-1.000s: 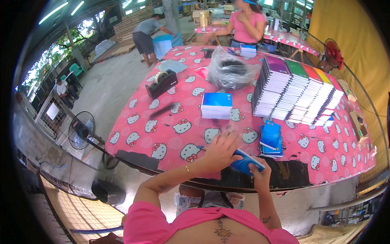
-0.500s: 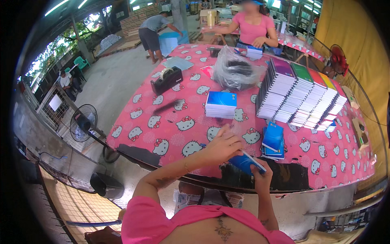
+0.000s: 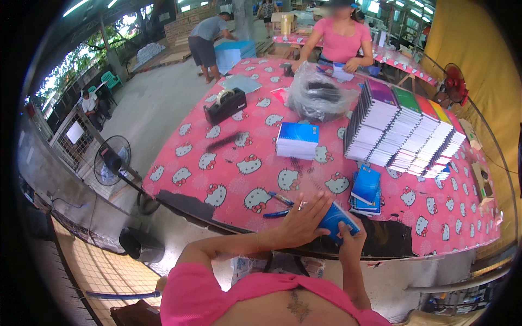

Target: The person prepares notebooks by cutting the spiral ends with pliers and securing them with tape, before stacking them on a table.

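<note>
A small blue notebook [image 3: 336, 221] is at the table's near edge, in front of me. My right hand [image 3: 352, 238] grips its near right corner, thumb on top of the cover. Across the notebook's left side lies my left hand [image 3: 305, 221], its fingers stretched out; part of the cover is hidden under it. Two pens [image 3: 276, 214] rest just left of that hand. A small pile of blue spiral notebooks [image 3: 365, 187] sits right of my hands, and a neat blue notebook stack [image 3: 297, 141] stands farther back.
Tall rows of spiral notebooks [image 3: 397, 127] rise at the right. Behind are a clear plastic bag with dark contents [image 3: 318, 92] and a black tape dispenser [image 3: 225, 106]. A dark coil [image 3: 224, 142] lies left. A co-worker in pink [image 3: 342, 41] handles notebooks across the table.
My left hand has come down flat onto the notebook, which now lies flatter with its cover up. The pens beside it show more. The co-worker's hand has come down to the table.
</note>
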Demonstrator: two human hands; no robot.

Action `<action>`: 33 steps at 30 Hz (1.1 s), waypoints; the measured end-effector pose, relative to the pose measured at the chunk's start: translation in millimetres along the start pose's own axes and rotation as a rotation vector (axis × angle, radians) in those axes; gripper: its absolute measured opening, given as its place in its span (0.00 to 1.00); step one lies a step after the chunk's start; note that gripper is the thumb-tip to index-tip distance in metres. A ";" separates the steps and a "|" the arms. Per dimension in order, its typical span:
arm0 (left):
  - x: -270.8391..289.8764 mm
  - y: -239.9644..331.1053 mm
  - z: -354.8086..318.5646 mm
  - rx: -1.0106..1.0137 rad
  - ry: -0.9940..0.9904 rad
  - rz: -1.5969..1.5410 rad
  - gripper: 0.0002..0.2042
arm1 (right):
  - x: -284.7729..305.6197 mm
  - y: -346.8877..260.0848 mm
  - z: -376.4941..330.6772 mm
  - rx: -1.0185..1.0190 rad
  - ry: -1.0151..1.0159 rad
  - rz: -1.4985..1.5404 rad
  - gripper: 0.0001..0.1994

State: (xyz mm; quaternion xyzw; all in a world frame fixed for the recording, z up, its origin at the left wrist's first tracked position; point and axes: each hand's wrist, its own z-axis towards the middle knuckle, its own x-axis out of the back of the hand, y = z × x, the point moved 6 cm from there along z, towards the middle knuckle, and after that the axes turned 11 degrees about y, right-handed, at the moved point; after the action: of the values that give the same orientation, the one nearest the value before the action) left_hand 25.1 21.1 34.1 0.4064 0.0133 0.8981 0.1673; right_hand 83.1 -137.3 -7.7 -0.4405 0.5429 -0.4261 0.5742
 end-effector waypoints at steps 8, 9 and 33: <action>17.7 -29.0 36.8 -0.075 0.078 -0.010 0.23 | 3.8 -8.1 11.1 0.087 -0.071 -0.096 0.13; 9.9 -33.0 33.3 -0.076 -0.045 -0.085 0.20 | 7.1 -1.5 16.8 0.113 -0.137 -0.105 0.13; -13.7 3.3 -7.5 -0.078 -0.065 0.030 0.37 | 1.6 -9.3 7.5 0.085 -0.025 -0.094 0.15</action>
State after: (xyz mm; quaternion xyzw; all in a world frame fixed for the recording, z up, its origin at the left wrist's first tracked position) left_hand 27.0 14.5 19.7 0.4289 -0.0332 0.8866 0.1698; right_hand 90.6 -140.8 1.1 -0.4459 0.4960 -0.4697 0.5784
